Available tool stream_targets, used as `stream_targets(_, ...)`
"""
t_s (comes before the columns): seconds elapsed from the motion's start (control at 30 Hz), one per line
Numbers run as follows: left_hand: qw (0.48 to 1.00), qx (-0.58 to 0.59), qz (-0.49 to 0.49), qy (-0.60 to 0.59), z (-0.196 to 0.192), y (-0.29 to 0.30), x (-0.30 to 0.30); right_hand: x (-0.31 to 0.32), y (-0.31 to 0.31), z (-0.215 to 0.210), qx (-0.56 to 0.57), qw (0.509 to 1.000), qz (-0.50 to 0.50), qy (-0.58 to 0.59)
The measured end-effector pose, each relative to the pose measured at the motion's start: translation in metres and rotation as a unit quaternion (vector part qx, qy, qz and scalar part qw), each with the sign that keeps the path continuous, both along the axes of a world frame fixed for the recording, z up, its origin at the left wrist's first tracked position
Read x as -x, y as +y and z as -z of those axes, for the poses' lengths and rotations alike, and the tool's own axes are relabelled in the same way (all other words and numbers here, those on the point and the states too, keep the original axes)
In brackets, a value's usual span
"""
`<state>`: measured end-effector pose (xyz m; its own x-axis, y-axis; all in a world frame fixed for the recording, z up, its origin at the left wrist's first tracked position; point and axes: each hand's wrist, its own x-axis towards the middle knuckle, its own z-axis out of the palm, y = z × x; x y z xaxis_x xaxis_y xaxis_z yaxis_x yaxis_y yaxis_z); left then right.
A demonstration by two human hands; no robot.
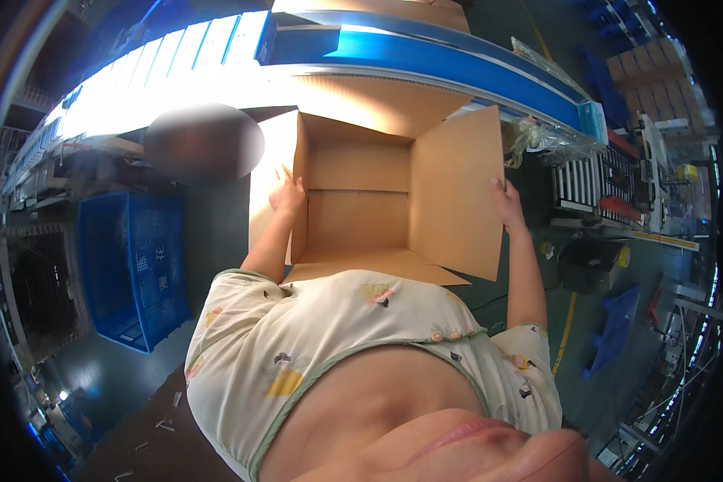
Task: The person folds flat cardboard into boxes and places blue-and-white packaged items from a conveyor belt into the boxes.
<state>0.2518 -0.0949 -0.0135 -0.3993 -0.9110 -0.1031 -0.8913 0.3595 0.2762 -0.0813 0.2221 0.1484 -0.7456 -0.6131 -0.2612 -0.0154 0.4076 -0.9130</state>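
The underside of the open cardboard box (357,165) was hidden, and the patterned shirt (329,309) cut off part of its near flap (369,260). The box was directly before the person, near a blue conveyor (458,72). The left hand (287,194), fingers partly bent, touched the left flap (281,136); whether it gripped, I couldn't tell. The right hand (507,204) clasped the right flap's (462,189) outer edge, some fingers concealed.

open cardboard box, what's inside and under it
Inside the cardboard box, only bare brown walls and a bottom with a seam across it show. Whatever is directly under the box is covered by it.
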Motion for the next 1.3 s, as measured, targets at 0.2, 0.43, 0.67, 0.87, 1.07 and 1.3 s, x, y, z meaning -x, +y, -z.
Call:
stream_targets(0.2, 0.998, -0.051, -0.010, 0.023, -0.004, 0.001, -0.012, 0.036, 0.049, 0.092, -0.274, 0.959, 0.033, 0.071)
stream_targets(0.43, 0.998, -0.054, -0.024, -0.006, -0.015, 0.007, -0.001, 0.025, 0.022, 0.314, -0.363, 0.909, -0.016, -0.205)
stream_targets(0.67, 0.996, -0.019, -0.073, 0.051, 0.011, 0.005, -0.005, 0.008, -0.047, 0.144, -0.482, 0.819, -0.173, 0.260)
stream_targets(0.87, 0.997, -0.012, -0.063, 0.052, -0.022, 0.009, 0.012, -0.140, -0.040, -0.091, -0.246, 0.744, -0.621, -0.009)
stream_targets(1.07, 0.997, -0.018, -0.051, 0.057, -0.019, 0.018, 0.008, -0.208, 0.017, -0.055, -0.257, 0.813, -0.447, 0.272)
stream_targets(1.3, 0.995, 0.039, -0.073, 0.047, 0.003, 0.017, 0.002, -0.260, 0.066, -0.029, -0.147, 0.828, -0.313, 0.442)
